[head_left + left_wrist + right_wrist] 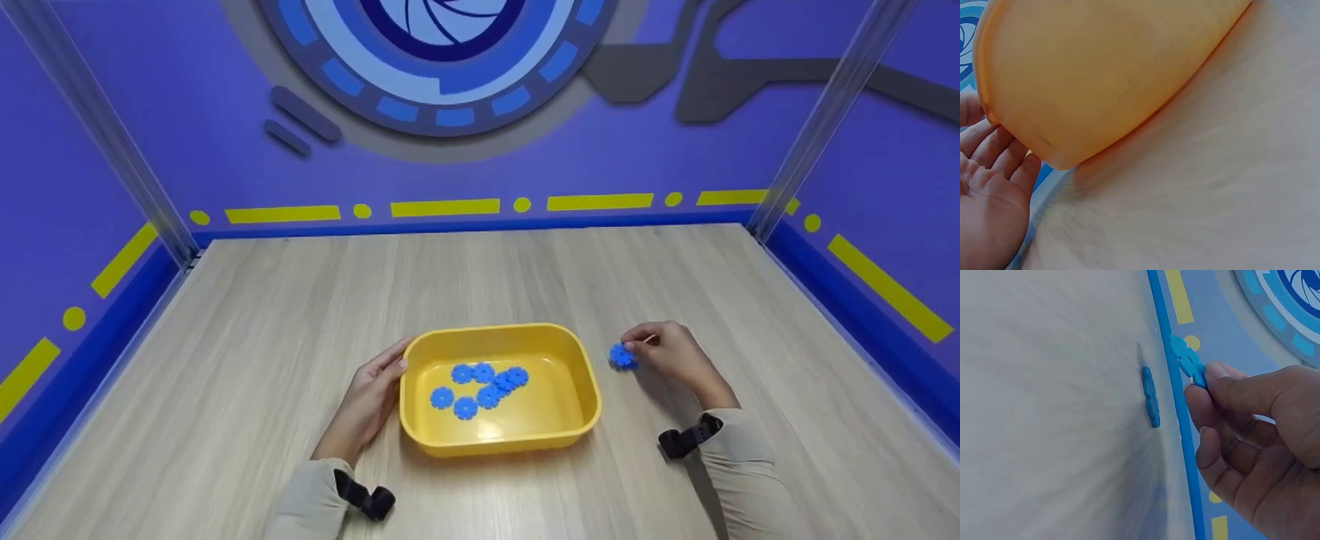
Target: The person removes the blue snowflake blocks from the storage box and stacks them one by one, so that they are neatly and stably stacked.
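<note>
A yellow plastic tub (491, 444) sits on the table with several blue notched, flower-shaped discs (465, 408) inside, some overlapping. My left hand (373, 394) grips the tub's left side, thumb at the rim and fingers along the outer wall (1089, 73). To the right of the tub, my right hand (671, 356) pinches one blue disc (1186, 360) by its edge between thumb and fingertips. Just below it, a second blue disc (1151, 396) lies on the table. In the head view these two overlap.
The pale wood-grain table (300, 300) is bounded by blue-purple panels (480, 180) with yellow markings at the back and both sides. Metal posts (817, 120) stand at the back corners. Each wrist wears a black strap with a small camera (679, 442).
</note>
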{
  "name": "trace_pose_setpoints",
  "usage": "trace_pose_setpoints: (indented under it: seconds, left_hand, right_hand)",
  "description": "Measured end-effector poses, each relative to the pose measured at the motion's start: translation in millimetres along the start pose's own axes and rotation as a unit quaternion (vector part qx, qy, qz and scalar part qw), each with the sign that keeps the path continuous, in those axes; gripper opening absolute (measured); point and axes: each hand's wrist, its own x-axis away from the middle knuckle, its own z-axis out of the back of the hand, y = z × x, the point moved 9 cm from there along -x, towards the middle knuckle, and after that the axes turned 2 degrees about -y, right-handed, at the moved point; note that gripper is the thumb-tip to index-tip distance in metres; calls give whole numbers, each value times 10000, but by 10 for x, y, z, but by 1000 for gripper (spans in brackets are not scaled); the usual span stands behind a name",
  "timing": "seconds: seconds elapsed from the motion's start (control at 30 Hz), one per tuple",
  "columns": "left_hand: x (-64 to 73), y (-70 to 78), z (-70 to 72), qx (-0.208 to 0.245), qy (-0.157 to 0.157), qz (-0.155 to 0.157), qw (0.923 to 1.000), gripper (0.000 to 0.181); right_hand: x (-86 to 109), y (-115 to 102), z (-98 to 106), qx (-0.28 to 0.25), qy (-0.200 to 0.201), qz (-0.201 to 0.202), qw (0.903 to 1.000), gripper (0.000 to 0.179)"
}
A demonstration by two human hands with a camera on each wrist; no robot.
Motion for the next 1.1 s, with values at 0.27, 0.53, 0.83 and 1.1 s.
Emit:
trace_pose_setpoints:
  seconds: [0.27, 0.53, 0.83, 1.1]
  left_hand:
    - [3, 1, 11, 103, 59, 15, 9999, 49]
    - [4, -2, 24, 28, 79, 16, 10000, 50]
    - [9, 3, 23, -7, 76, 9, 10000, 50]
    - [12, -3, 6, 41, 43, 40, 10000, 49]
  right_hand:
    - [-24, 71, -1, -83, -58, -208, 9997, 12]
    - [-24, 102, -19, -168, -145, -249, 9994, 14]
    - [-20, 148, -39, -74, -234, -464, 9986, 14]
    - [-21, 171, -48, 63, -202, -458, 9987, 14]
